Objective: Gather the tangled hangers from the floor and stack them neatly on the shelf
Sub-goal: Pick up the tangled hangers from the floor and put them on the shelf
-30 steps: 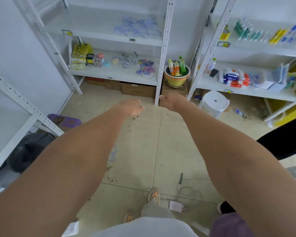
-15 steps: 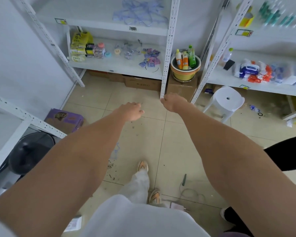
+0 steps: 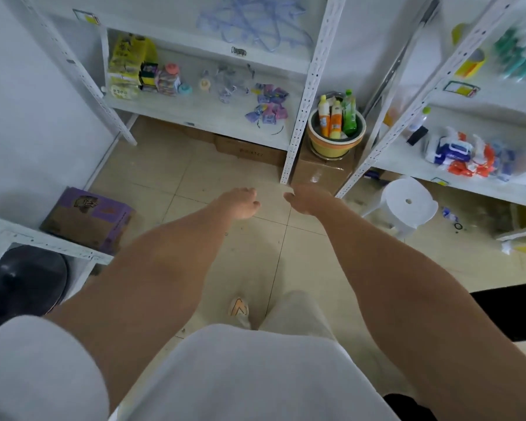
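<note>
A heap of pale blue hangers lies on the upper white shelf at the top middle. Both my arms stretch forward over the tiled floor. My left hand and my right hand hang side by side with loosely curled fingers, and neither holds anything. They are well below the hangers, level with the foot of the shelf post. I see no hangers on the floor in this view.
The lower shelf holds yellow packs and small purple sachets. A basin of bottles sits on a cardboard box beside the post. A white stool stands right, a purple box left, a black round object lower left.
I have stepped closer to the shelves, so they fill more of the view. Both hands stay outstretched, empty and loosely curled, and the cable on the floor has dropped out of sight.
</note>
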